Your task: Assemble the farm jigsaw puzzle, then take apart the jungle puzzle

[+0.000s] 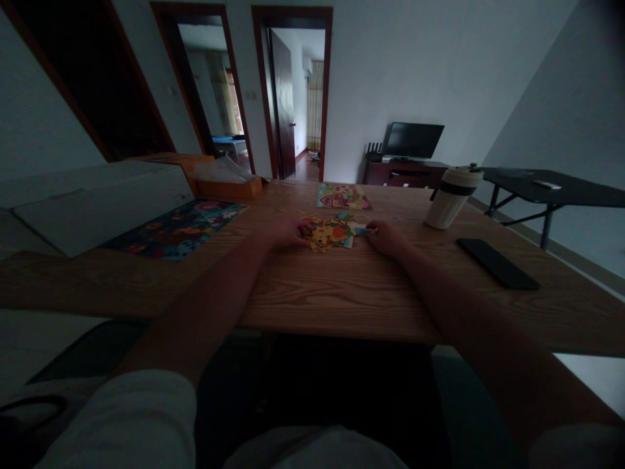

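Note:
A cluster of colourful puzzle pieces (325, 234), mostly yellow with red and green, lies on the wooden table between my hands. At its left edge is my left hand (293, 233), its fingers a little bent and touching the pieces. My right hand (385, 237) is on the other side, thumb and fingers pinched on a small blue puzzle piece (361, 230). A pale piece lies partly under that side of the cluster. Just beyond is a bright picture sheet (343, 195), lying flat. The dim light hides the pieces' finer outlines.
A white tumbler (449, 200) and a black phone-like slab (497, 263) are on the right. To the left lie a dark patterned sheet (178, 228), a large white box (97, 198) and an orange box (232, 187) with clear plastic. The table (336, 293) ends close to my body.

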Tool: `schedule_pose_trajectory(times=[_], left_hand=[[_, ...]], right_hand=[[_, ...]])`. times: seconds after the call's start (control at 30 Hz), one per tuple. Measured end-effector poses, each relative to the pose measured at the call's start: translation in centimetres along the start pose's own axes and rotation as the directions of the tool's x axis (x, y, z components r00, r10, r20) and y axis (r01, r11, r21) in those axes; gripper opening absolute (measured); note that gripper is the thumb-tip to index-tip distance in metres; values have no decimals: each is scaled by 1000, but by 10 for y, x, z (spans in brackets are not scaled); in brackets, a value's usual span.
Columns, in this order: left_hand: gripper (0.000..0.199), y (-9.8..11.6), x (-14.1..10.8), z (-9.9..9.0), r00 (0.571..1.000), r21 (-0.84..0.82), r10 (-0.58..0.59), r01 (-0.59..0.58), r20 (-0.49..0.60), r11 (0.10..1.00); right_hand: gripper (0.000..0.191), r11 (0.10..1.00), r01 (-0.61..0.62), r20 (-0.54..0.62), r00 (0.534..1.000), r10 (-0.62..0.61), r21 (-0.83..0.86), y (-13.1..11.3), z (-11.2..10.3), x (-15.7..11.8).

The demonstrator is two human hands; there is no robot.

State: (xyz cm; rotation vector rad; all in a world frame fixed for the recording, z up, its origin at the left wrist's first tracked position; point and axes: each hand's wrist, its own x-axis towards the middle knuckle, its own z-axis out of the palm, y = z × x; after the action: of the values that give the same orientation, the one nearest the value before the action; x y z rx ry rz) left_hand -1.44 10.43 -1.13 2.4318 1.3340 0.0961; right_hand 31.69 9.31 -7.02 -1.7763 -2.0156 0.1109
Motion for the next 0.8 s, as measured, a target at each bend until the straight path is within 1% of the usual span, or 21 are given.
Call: schedule_pose_trajectory(times=[0.07,0.17,0.27,0.37,0.57,0.7,0.8], left_hand=[[56,1,0,0,1000,-2,10,-10,3,1000],[59,2,2,1,1000,-24,17,-17,-10,1000],[63,5,3,2,1000,-44,19,-20,-15,999],[63,7,2,2,1000,-49,21,-22,-20,999],[64,1,4,2,1000,-21,22,-22,-18,1000],[62,6,2,4,999,-3,37,-37,-1,999],[64,12,0,5,998,-29,70,-70,0,997]], right_hand=[[32,1000,17,-26,1000,-17,-1,-4,-1,-1],[34,997,79,-56,995,-79,5,-11,0,-2],[32,991,130,-41,991,-130,-6,-16,1,-3],[31,989,149,-16,989,-149,-9,-19,1,-5],[33,984,177,7,984,-177,9,-25,-4,-8],[45,974,223,75,972,-224,24,-38,-5,-16],[57,945,321,101,940,-327,64,-49,-3,-23]])
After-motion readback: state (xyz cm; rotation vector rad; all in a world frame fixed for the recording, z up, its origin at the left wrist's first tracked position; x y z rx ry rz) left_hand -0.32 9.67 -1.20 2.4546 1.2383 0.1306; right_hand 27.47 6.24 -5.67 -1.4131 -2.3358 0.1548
